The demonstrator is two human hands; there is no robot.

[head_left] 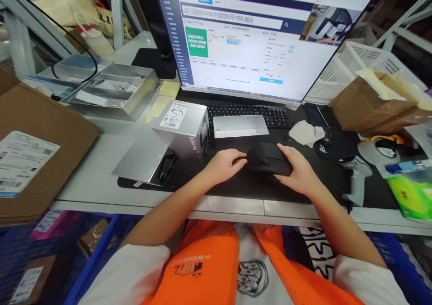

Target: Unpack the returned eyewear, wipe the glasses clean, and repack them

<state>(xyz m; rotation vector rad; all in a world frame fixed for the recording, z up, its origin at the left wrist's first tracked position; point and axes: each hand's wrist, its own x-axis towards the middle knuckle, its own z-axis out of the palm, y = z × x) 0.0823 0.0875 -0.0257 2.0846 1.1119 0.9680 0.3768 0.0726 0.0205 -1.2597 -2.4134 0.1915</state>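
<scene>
A black oval case (268,158), looking like a soft zip pouch, lies between my hands on the black desk mat (216,192). My left hand (224,164) pinches its left end between thumb and fingertips. My right hand (297,170) grips its right end, fingers on the far side and thumb near the front edge. Left of my hands stands a silver product box (184,129) with a white label on top. Beside it lie a flat silver box piece (143,159) and a small black item (166,168). Behind the case sits an open white tray (240,126).
A monitor (236,39) and keyboard (249,114) stand behind. On the left are a brown carton (37,161) and an open silver box (118,91). On the right are a handheld scanner (358,183), tape roll (381,150), green packet (410,197) and brown box (374,102).
</scene>
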